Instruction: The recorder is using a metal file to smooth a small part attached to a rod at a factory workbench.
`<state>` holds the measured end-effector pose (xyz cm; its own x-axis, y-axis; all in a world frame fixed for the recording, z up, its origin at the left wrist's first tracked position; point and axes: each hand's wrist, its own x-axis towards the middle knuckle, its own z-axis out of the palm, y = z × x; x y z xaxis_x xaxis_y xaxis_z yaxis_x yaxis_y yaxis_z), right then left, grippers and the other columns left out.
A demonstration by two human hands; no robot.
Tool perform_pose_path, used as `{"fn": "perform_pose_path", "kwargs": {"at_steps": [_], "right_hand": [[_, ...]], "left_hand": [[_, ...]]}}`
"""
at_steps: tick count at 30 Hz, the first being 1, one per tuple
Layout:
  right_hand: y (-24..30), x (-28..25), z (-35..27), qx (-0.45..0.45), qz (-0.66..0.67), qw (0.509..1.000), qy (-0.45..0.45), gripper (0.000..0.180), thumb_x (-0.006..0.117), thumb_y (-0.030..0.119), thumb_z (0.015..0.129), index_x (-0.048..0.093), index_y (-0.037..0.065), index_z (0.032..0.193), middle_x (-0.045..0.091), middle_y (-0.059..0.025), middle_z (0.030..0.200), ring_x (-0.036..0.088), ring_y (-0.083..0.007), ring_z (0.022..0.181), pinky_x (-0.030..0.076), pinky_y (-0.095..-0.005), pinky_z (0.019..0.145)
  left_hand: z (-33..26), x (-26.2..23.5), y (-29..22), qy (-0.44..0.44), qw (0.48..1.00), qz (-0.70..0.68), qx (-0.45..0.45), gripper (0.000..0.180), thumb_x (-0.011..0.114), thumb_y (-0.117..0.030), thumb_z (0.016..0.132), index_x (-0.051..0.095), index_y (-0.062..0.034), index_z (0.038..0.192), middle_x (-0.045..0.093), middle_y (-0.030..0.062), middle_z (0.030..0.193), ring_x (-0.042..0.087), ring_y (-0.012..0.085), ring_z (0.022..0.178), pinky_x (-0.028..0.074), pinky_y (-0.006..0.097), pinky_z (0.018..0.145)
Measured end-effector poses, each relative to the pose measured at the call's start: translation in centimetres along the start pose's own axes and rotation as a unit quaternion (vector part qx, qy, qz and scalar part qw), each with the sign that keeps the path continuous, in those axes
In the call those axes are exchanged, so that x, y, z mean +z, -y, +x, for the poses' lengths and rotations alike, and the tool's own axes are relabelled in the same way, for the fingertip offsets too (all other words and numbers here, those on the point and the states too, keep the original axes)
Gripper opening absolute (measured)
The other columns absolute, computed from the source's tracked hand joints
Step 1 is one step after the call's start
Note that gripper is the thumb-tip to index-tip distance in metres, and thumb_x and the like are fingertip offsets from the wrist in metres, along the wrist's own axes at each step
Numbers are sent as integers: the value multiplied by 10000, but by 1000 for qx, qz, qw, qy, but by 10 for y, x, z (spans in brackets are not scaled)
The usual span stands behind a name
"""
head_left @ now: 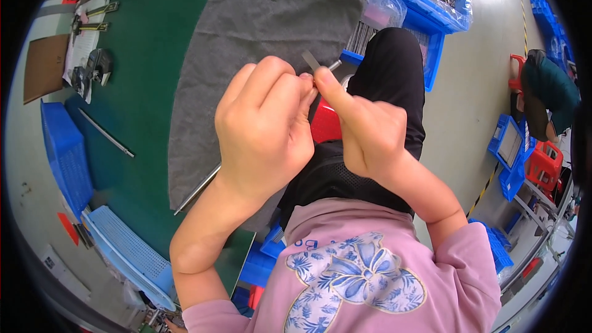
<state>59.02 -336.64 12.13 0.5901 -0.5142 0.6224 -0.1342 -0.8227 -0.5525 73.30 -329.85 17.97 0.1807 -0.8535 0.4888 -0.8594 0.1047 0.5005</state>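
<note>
Both hands pinch a small metal strip

Left hand [265, 126] and right hand [364, 126] grip the thin metal strip [311, 60] above the grey cloth [259, 18].

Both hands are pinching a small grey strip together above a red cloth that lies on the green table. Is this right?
Not quite: the cloth is grey, not red, as the head view shows. The rest holds: the left hand and the right hand pinch a small grey strip together above that cloth, which lies on the green table.
</note>
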Motion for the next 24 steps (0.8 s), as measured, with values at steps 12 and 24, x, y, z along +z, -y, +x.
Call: {"fn": "perform_pose_path", "kwargs": {"at_steps": [12,24], "right_hand": [[6,-17,-4,24,-5,998,50,630,544,6,607,622,74,1229,325,-6,484,344,-139,345,328,-286,350],[9,-29,-6,25,-16,996,87,629,562,-7,598,620,61,1221,422,0,519,390,-136,365,360,-275,374]], "left_hand": [[-1,-1,-3,21,1000,-8,-7,156,690,54,655,570,-9,731,520,74,713,503,252,603,410,346,523],[0,1,-2,-1,1000,-4,-19,160,694,46,670,550,-16,701,519,74,705,503,248,596,403,340,515]]}}
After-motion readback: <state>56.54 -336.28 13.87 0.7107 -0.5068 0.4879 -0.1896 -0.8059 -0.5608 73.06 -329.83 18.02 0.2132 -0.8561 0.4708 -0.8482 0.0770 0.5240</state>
